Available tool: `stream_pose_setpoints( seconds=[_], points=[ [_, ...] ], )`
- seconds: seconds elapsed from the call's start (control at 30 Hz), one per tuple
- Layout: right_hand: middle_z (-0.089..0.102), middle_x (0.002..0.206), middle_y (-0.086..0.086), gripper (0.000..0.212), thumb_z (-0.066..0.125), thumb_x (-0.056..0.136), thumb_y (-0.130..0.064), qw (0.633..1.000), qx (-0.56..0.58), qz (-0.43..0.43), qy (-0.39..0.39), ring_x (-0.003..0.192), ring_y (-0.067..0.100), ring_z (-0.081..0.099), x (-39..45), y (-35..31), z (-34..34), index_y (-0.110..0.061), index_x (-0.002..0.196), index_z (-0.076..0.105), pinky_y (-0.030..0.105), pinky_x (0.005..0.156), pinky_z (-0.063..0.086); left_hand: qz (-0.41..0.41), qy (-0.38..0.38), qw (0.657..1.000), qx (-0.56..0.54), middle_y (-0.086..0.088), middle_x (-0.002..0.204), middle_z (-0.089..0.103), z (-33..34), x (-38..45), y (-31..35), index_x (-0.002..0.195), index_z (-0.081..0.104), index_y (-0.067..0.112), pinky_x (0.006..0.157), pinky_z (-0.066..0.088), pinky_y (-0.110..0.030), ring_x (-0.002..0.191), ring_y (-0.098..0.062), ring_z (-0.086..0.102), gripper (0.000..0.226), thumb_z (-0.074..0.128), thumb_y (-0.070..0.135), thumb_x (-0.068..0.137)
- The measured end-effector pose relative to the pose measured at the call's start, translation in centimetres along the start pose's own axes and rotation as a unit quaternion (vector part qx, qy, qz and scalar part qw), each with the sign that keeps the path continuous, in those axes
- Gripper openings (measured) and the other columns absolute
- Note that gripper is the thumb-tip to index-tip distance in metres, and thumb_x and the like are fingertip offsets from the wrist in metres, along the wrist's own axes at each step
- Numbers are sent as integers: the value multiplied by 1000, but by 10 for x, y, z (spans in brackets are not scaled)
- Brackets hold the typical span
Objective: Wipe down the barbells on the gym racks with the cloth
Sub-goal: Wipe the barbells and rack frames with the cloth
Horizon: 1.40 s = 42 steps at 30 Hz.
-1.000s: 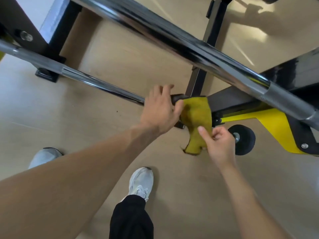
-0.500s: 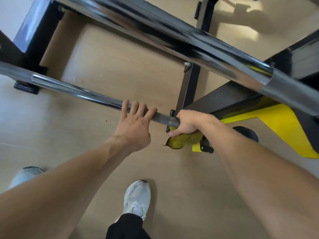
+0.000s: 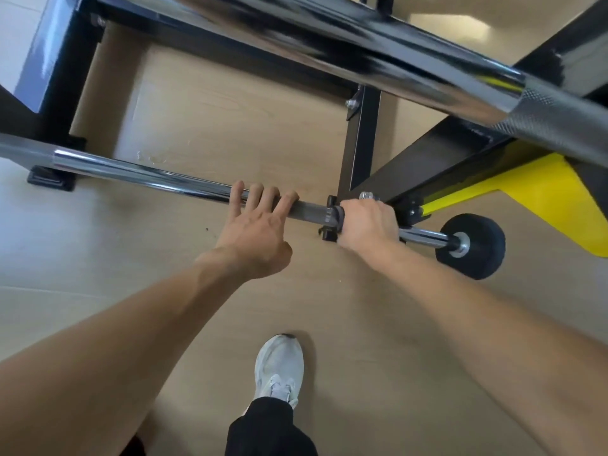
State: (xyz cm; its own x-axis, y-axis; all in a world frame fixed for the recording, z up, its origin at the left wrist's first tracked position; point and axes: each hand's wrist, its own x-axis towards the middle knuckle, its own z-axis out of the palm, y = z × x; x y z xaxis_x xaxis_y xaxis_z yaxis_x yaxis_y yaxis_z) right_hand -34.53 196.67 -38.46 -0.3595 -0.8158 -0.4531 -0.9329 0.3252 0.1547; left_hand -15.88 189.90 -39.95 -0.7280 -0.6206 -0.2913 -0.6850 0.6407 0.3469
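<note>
A thin chrome lower barbell (image 3: 148, 179) runs low across the floor from the left to a black wheel (image 3: 473, 246) on the right. My left hand (image 3: 253, 232) lies on it with the fingers curled over the top. Just to the right, past a black collar (image 3: 330, 218), my right hand (image 3: 367, 223) is wrapped tight round the same bar. The yellow cloth is hidden inside that fist. A thick upper barbell (image 3: 362, 57) with a knurled section crosses the top of the view, close to the camera.
The black rack frame (image 3: 360, 143) with a yellow plate (image 3: 543, 199) stands behind my right hand. A black foot of the rack (image 3: 49, 179) sits at the left. My white shoe (image 3: 279, 366) is on the wooden floor below my hands.
My right hand took the hanging yellow cloth, closed it round the lower bar and slid right past the collar. The left hand moved left along the bar. The view dropped closer.
</note>
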Motion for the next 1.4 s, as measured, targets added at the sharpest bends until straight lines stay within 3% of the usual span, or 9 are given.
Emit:
stream_pose_setpoints(
  seconds=[0.23,0.43,0.5,0.7,0.8,0.93,1.1,1.23,1.4],
  points=[
    [65,96,7,51,89,61,-28,918,32,-2,-396,85,27,65,48,-6,-46,-13,103,63,39,80,58,14,-20,999,30,-3,124,37,1,6,-7,140,24,26,118,3,-53,124,-28,29,72,57,36,77],
    [65,90,1,29,78,75,-20,986,36,17,162,85,25,61,-14,-23,26,-19,98,61,37,79,48,11,-1,999,38,-4,120,40,6,7,-5,137,29,25,116,5,-54,120,-29,33,63,56,38,81],
    [66,88,1,26,78,76,-23,979,28,41,197,84,26,62,-11,-31,28,-20,96,61,37,76,47,7,17,999,35,-3,120,41,9,8,-7,135,31,25,116,6,-54,119,-29,34,54,50,43,88],
    [65,82,5,31,83,65,-27,947,56,-35,-316,71,23,63,40,-11,-39,-15,83,61,33,62,54,-6,41,999,16,-3,115,48,9,11,-6,126,42,25,112,15,-51,114,-28,40,40,23,49,100],
    [65,88,6,39,86,66,-27,912,73,-20,-404,80,26,66,49,-13,-47,-13,92,62,36,73,58,-13,47,999,19,-4,114,48,12,11,-6,124,43,24,112,13,-51,114,-29,41,38,23,47,101],
    [64,79,2,17,73,78,-28,996,66,-18,-60,76,27,64,15,-12,-3,-20,86,61,34,65,50,-24,57,998,29,-6,112,48,14,10,-3,123,43,23,112,15,-53,111,-31,40,36,29,46,100],
    [65,94,4,21,71,80,-17,971,69,78,215,93,28,59,-15,-40,33,-17,99,60,41,85,40,-27,36,997,58,-5,116,44,16,7,-1,126,38,24,115,10,-55,117,-30,37,44,52,41,89],
    [64,83,3,22,73,76,-29,995,64,36,-63,84,28,65,14,-24,-10,-18,94,65,36,71,50,-25,33,998,46,-6,113,48,9,16,-2,122,45,23,110,21,-53,112,-32,41,37,44,47,94],
    [62,89,7,36,84,68,-22,914,68,-16,-400,78,26,63,43,-11,-49,-12,94,61,34,68,55,-12,12,998,58,-6,109,54,5,26,-5,116,51,21,96,27,-47,105,-31,45,38,36,51,99]
  ],
)
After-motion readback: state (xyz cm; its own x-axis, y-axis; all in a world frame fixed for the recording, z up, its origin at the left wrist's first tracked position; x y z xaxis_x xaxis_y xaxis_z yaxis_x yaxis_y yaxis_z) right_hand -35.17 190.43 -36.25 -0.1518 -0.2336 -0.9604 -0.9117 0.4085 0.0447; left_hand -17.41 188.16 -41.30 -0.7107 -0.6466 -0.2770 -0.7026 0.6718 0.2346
